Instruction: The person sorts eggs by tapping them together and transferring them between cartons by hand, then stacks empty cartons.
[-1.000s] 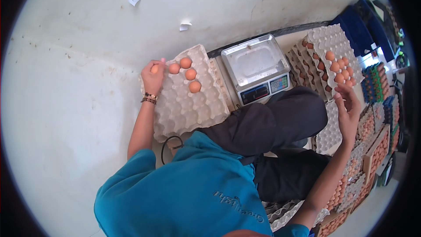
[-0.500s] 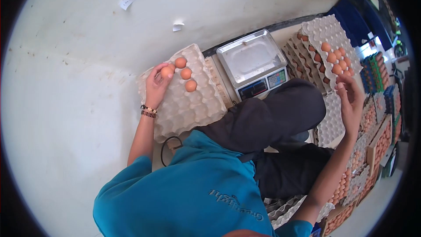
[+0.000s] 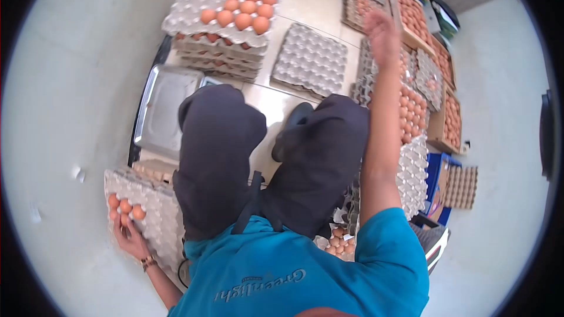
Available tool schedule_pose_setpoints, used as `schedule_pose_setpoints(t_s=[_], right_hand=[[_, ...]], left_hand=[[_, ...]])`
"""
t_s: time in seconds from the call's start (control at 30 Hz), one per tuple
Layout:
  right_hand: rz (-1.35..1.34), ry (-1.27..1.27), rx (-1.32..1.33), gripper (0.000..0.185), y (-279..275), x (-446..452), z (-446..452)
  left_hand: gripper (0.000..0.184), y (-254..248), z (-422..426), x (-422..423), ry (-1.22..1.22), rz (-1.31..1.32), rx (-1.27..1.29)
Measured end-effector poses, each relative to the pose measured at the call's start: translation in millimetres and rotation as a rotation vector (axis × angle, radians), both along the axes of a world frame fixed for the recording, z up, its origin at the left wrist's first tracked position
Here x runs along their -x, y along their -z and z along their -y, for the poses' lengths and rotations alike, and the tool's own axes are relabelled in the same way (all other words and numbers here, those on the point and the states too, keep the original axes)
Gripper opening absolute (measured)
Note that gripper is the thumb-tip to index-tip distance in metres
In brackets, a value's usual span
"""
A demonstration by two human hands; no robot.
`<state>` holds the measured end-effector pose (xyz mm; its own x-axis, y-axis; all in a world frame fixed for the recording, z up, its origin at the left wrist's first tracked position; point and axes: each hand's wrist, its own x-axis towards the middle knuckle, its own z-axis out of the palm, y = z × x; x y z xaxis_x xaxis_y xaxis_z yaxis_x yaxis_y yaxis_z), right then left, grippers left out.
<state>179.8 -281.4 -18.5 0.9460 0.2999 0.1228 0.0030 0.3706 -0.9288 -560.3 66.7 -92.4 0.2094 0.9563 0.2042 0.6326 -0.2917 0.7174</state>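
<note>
Grey egg tray [image 3: 158, 217]: at the person's left side, next to the dark trousers [image 3: 217, 152], with a small cluster of brown eggs [image 3: 126, 205] in the cups near its outer edge.
Left hand [image 3: 133, 240]: reaching over the tray's outer edge, fingertips against the cluster, the grip narrow about the nearest egg [image 3: 124, 219]; the fingers partly hide it, so I cannot tell whether it is held or simply sits in a cup.
Bracelets [image 3: 148, 262]: around the left wrist.
Right hand [image 3: 383, 35]: raised and blurred, fingers stretched out, the grip wide; in the view it is nearest to the filled trays [image 3: 359, 7] and a wooden box [image 3: 426, 46] of eggs.
Metal scale pan [image 3: 167, 105]: past the grey tray, partly covered by the left knee.
Tall tray stack [image 3: 197, 0]: beyond the pan, brown eggs [image 3: 244, 20] grouped on one side of its top tray.
Floor tray [image 3: 311, 58]: on pale tiles [image 3: 262, 103], between the tall stack and the right forearm.
Dark shoe [image 3: 292, 131]: between the knees.
</note>
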Motion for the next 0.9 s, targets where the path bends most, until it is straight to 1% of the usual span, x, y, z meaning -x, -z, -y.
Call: schedule_pose_setpoints(t_s=[0.03,0.1,0.13,0.17,0.2,0.23,0.3,0.37,0.43,0.53,0.57,0.67,0.73,0.8,0.87,0.9], right_hand=[[-0.121,0.118,0.066,0.031,49.6,-10.4,10.9],[-0.448,0.141,0.098,0.023,154.9,-20.4,41.2],[-0.696,0.204,0.066,0.023,193.0,-13.9,51.4],[-0.817,0.276,0.157,0.023,229.3,-3.3,59.1],[-0.873,0.407,0.263,0.023,242.5,18.1,53.5],[-0.921,0.412,0.323,0.034,258.9,33.8,56.3],[-0.921,0.467,0.442,0.049,312.0,46.2,61.8],[-0.973,0.524,0.526,0.056,311.5,56.8,51.3],[-1.022,0.582,0.599,0.064,299.2,63.4,36.3],[-1.101,0.65,0.244,0.072,312.1,54.5,28.3],[-1.106,0.684,0.203,0.075,306.9,51.7,26.5],[-1.306,0.946,0.198,0.07,292.4,45.1,19.9],[-1.356,0.908,0.183,0.069,294.5,39.4,23.4],[-1.28,0.85,0.153,0.072,294.3,40.1,24.9],[-1.071,0.775,0.11,0.08,288.0,44.5,21.3],[-1.023,0.803,0.161,0.081,273.6,43.9,19.2]], left_hand=[[0.034,-4.3,2.3,-3.1,0.001,-0.028,-0.002],[0.034,-1.4,0.7,-0.3,-0.005,-0.068,-0.016],[0.033,4.1,-2.5,5.6,-0.014,-0.079,-0.027],[0.033,8.5,-4.9,6.4,-0.026,-0.09,-0.037],[0.033,8.0,-3.9,3.1,-0.027,-0.126,-0.037],[0.032,1.9,-0.9,0.2,-0.032,-0.166,-0.036],[0.031,-11.0,1.5,-6.5,-0.035,-0.223,-0.056],[0.029,-21.6,3.2,-15.8,-0.016,-0.249,-0.096],[0.027,-31.0,2.7,-24.2,0.014,-0.276,-0.147],[0.024,-38.2,-1.0,-33.1,0.028,-0.293,-0.202],[0.024,-39.6,-1.0,-34.9,0.029,-0.296,-0.213],[0.024,-42.5,-1.4,-41.7,0.038,-0.303,-0.245],[0.024,-45.7,0.4,-47.8,0.068,-0.303,-0.264],[0.025,-48.9,-1.2,-52.2,0.089,-0.305,-0.284],[0.025,-52.7,-4.9,-57.7,0.098,-0.294,-0.3],[0.025,-55.8,-6.3,-63.9,0.103,-0.283,-0.308]])
